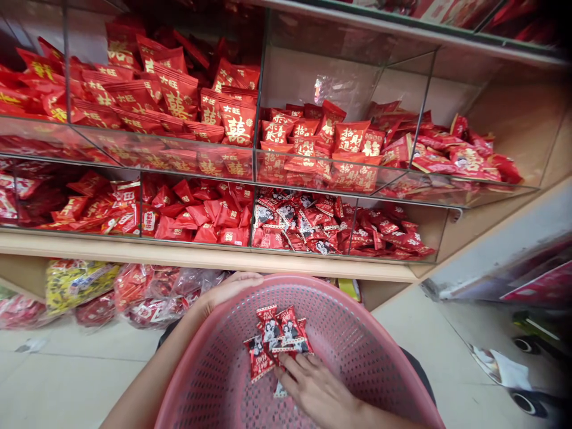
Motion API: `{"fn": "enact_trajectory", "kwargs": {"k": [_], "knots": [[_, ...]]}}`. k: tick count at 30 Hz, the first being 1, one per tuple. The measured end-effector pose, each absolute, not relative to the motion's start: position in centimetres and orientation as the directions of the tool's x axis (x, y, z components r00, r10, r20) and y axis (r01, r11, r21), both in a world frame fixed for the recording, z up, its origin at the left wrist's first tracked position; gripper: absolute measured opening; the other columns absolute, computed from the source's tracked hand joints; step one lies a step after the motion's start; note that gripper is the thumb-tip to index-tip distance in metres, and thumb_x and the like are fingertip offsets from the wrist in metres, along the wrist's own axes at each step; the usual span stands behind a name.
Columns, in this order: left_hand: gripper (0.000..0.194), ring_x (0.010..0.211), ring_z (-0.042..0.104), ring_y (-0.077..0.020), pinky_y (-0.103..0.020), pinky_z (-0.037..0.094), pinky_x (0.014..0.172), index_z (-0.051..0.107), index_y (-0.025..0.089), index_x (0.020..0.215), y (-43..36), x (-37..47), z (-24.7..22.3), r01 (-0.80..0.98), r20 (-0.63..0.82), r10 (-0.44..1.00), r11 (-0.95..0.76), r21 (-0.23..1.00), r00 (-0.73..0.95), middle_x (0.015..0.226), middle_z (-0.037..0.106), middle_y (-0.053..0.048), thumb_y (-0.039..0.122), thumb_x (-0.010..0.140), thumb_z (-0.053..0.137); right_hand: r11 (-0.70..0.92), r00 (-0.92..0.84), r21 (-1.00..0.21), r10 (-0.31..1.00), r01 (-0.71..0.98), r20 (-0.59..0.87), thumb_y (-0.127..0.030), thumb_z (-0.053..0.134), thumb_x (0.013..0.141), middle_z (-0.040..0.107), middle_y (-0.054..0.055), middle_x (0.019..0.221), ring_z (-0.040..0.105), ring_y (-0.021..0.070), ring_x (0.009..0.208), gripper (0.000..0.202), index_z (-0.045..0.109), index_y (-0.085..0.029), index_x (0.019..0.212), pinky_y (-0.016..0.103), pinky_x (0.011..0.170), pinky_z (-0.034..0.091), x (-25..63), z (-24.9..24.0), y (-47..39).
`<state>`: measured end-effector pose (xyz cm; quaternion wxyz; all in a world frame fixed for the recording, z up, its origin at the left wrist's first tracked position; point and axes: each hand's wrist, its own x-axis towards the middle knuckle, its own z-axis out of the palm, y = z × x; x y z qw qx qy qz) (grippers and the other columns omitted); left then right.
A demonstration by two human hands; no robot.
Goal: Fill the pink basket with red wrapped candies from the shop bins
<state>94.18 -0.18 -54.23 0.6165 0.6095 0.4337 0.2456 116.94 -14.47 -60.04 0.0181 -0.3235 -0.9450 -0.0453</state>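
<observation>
A pink perforated plastic basket (366, 342) sits in front of my body, tilted toward me. My left hand (230, 291) holds its far left rim, with the fingers lying along the edge. Inside, a small pile of red wrapped candies (269, 328) printed with black-and-white figures rests on the bottom. My right hand (310, 384) reaches in from the lower right, its fingers spread and touching the near side of the pile. Part of the candies lies hidden beneath those fingers. Matching red-and-white packets (308, 217) fill a shelf compartment just beyond the basket.
Clear-walled compartments with red packets (176, 95) line the wooden shelf (179, 253) ahead. Bagged goods (83, 283) lie below it at the left. Tiled floor (451, 333) shows on both sides. A white and black object (509, 369) is on the right.
</observation>
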Motion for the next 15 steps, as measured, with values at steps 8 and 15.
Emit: {"fn": "enact_trajectory", "kwargs": {"k": [8,15], "knots": [[0.03,0.097,0.056,-0.0229,-0.03,0.037,0.089,0.067,0.019,0.091,-0.3,94.4,-54.2,0.215,-0.248,0.84,0.161,0.963,0.482,0.097,0.068,0.0,0.041,0.073,0.058,0.753,-0.759,0.097,0.649,0.651,0.052,-0.012,0.053,0.079,0.055,0.008,0.117,0.055,0.0214,0.094,0.04,0.046,-0.017,0.118,0.033,0.072,0.046,116.9,-58.8,-13.9],[0.034,0.102,0.054,-0.0257,-0.032,0.035,0.093,0.067,0.018,0.096,-0.2,94.2,-54.3,0.225,-0.233,0.848,0.14,0.964,0.475,0.103,0.067,-0.001,0.041,0.073,0.059,0.878,-0.879,0.058,0.469,0.475,0.092,-0.026,0.053,0.083,0.061,0.0,0.088,0.052,0.0161,0.079,0.01,0.057,-0.018,0.087,0.029,0.065,0.043,114.7,-58.9,-14.6]]}}
